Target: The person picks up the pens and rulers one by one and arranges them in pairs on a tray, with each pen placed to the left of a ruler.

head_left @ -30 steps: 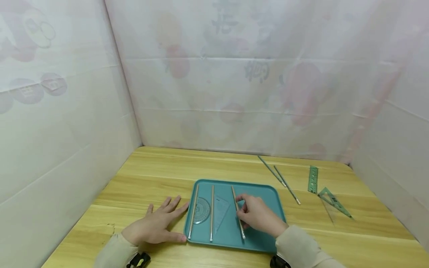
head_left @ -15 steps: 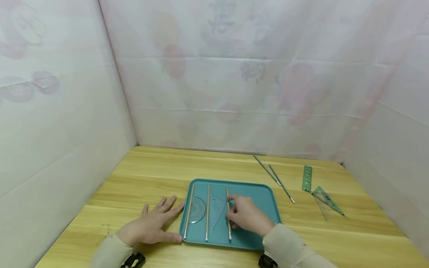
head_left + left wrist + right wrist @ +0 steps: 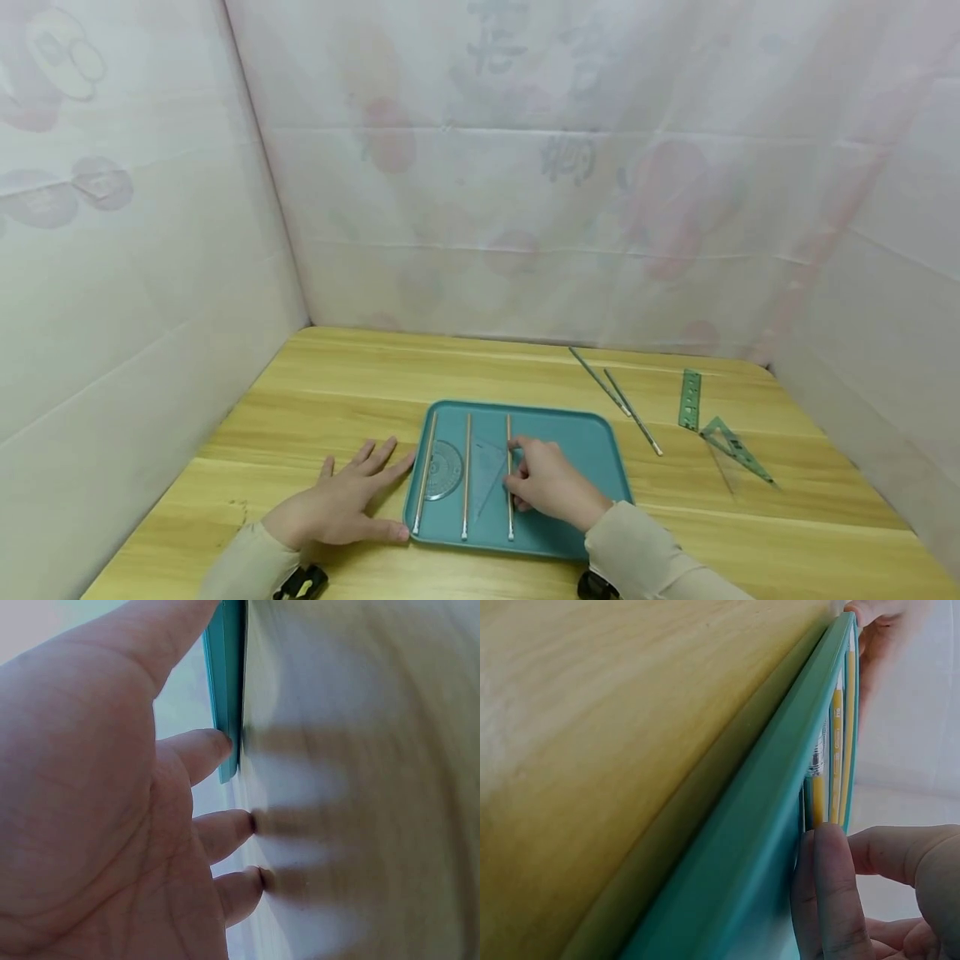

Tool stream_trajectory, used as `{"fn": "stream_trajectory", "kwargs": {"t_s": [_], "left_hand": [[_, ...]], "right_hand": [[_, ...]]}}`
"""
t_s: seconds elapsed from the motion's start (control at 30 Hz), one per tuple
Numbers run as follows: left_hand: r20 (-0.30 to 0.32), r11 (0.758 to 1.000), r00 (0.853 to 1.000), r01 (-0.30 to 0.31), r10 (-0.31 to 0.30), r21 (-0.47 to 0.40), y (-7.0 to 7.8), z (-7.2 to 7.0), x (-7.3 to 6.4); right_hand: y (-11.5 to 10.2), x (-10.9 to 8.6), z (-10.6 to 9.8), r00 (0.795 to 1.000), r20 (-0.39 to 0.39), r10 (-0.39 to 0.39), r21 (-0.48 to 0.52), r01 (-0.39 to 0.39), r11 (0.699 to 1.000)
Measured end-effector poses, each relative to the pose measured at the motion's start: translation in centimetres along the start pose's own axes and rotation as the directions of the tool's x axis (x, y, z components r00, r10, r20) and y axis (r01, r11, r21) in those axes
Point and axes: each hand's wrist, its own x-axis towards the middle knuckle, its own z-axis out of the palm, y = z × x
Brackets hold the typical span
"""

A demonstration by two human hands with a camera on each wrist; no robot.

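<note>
Three yellow pencils lie lengthwise in a teal tray (image 3: 577,429): one at the left (image 3: 424,475), a middle pencil (image 3: 467,475) and a third pencil (image 3: 511,523). My right hand (image 3: 553,483) pinches that third pencil between thumb and fingers; in the right wrist view its eraser-end ferrule (image 3: 817,759) shows past the fingertips. A clear protractor (image 3: 447,472) sits beside the left pencil, and a clear set square (image 3: 487,471) lies between the other two. My left hand (image 3: 341,504) is spread on the table, thumb and index fingertip at the tray's left edge (image 3: 229,690).
Two dark green pencils, one behind (image 3: 597,379) and one in front (image 3: 633,412), lie beyond the tray's right corner. Farther right are a green ruler (image 3: 690,400) and a green set square (image 3: 738,450). Fabric walls (image 3: 480,208) enclose the table (image 3: 360,367).
My right hand has shifted the third pencil left and straightened it, so it lies nearly parallel to the middle one. My left hand stays at the tray's edge; the head view has turned slightly.
</note>
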Motion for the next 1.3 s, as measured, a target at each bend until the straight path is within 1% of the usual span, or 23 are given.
{"fn": "stream_trajectory", "kwargs": {"t_s": [0.07,0.23,0.37,0.47,0.6,0.73,0.83,0.87,0.93,1.0,1.07,1.17,1.23,1.3], "left_hand": [[0.004,1.000,1.000,-0.006,0.006,-0.005,0.0,0.1,0.1],[-0.005,1.000,1.000,-0.016,0.016,-0.006,-0.1,0.3,0.3],[-0.002,1.000,1.000,0.005,-0.005,-0.022,-0.4,0.6,-0.1],[-0.004,1.000,1.000,0.017,-0.017,-0.016,-0.7,0.9,-0.5],[-0.013,1.000,1.000,0.024,-0.024,0.015,-1.3,1.3,-0.8],[-0.015,0.999,0.999,0.046,-0.046,-0.016,-1.8,1.6,-1.2],[-0.003,0.996,0.998,0.064,-0.064,-0.066,-2.1,1.7,-1.4],[0.002,0.995,0.998,0.068,-0.068,-0.072,-2.2,1.7,-1.5],[0.002,0.996,0.998,0.060,-0.060,-0.064,-2.4,1.5,-1.6],[-0.008,0.999,0.999,0.039,-0.039,-0.037,-2.5,1.2,-1.7],[-0.021,1.000,1.000,0.021,-0.021,-0.010,-2.3,0.7,-1.6],[-0.028,1.000,1.000,0.010,-0.010,0.007,-2.0,0.4,-1.5],[-0.022,1.000,1.000,0.014,-0.014,0.004,-1.9,0.3,-1.6],[-0.016,1.000,1.000,0.021,-0.021,0.003,-1.8,0.2,-1.7]], "right_hand": [[0.1,-0.1,-0.1,1.000,-0.001,0.005,0.011,-0.005,1.000],[0.3,-0.2,-0.4,1.000,-0.024,0.007,-0.003,-0.007,1.000],[0.4,-0.1,-0.1,1.000,-0.015,0.019,-0.023,-0.020,1.000],[0.5,0.0,0.1,1.000,0.001,0.018,-0.027,-0.018,0.999],[0.5,0.3,0.2,1.000,0.003,-0.008,-0.019,0.008,1.000],[0.7,0.7,-0.6,0.999,-0.003,-0.042,-0.017,0.042,0.999],[1.2,0.8,-1.8,0.998,-0.025,-0.055,-0.033,0.054,0.998],[1.4,0.9,-2.1,0.998,-0.039,-0.047,-0.038,0.046,0.998],[2.1,1.0,-3.2,0.997,-0.073,-0.037,-0.047,0.033,0.998],[3.0,1.1,-4.5,0.993,-0.114,-0.016,-0.056,0.009,0.998],[4.1,1.2,-6.3,0.988,-0.154,0.015,-0.071,-0.026,0.997],[5.9,1.0,-9.4,0.981,-0.185,0.051,-0.097,-0.070,0.993],[7.1,0.8,-11.6,0.979,-0.190,0.070,-0.117,-0.093,0.989],[8.4,0.5,-13.7,0.980,-0.178,0.093,-0.139,-0.118,0.983]]}}
